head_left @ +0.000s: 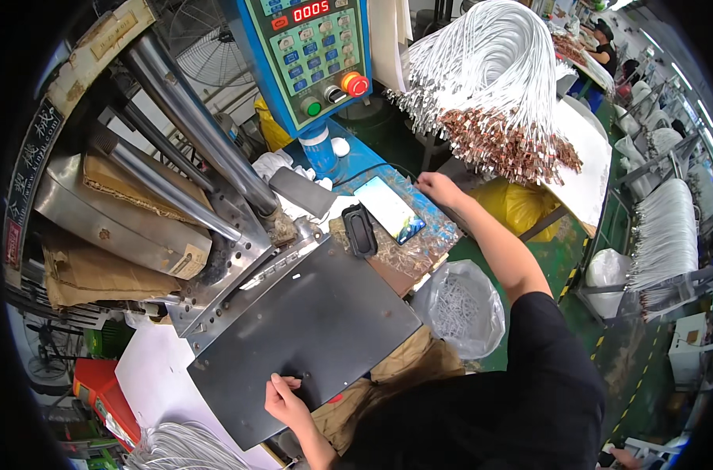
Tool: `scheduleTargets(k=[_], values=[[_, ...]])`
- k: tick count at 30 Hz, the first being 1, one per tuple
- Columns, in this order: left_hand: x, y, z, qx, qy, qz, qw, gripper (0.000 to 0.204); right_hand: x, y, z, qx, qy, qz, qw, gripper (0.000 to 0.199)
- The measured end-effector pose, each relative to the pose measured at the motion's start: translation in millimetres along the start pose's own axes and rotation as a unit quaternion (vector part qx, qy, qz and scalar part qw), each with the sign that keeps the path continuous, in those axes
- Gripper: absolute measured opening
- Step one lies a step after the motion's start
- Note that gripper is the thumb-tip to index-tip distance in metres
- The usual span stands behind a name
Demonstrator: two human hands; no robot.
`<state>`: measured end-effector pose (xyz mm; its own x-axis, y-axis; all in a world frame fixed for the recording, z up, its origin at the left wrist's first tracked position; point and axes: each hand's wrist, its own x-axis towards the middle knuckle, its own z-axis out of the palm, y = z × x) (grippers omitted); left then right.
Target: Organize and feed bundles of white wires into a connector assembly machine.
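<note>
My left hand (287,401) is over the near edge of a dark flat plate (309,313), its fingers curled closed. What they hold, if anything, is hidden. Stretched forward to the right, my right hand (439,190) is closed by the far right edge of a worn blue worktop (358,149). A thin black cord (384,164) curves over the worktop toward it; whether the fingers touch the cord cannot be told. Left of this hand lie a phone (388,210) with its screen lit and a black oblong case (360,231). A small white piece (297,276) rests on the plate.
Machine rods (204,117) rise at left beside a blue control box (313,70). A large bundle of white cables (490,55) hangs over a stand at right. A bag-lined bin (460,309) stands beside my lap. More white cables (188,448) lie lower left.
</note>
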<state>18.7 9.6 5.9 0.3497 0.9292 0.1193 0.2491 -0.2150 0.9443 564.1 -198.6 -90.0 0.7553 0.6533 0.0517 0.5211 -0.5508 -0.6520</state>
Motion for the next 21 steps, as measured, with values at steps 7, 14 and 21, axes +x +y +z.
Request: scheduleTargets(k=[7, 14, 21], values=[[1, 3, 0, -0.009, -0.006, -0.004, 1.000, 0.042, -94, -36, -5, 0.233, 0.155, 0.035, 0.959, 0.016], [0, 18, 12, 0.023, -0.060, 0.030, 0.997, 0.039, -142, -117, -50, 0.323, 0.059, 0.028, 0.944, 0.018], [30, 90, 85, 0.071, -0.245, 0.239, 0.937, 0.025, -149, -138, -67, 0.041, 0.045, -0.155, 0.986, 0.025]])
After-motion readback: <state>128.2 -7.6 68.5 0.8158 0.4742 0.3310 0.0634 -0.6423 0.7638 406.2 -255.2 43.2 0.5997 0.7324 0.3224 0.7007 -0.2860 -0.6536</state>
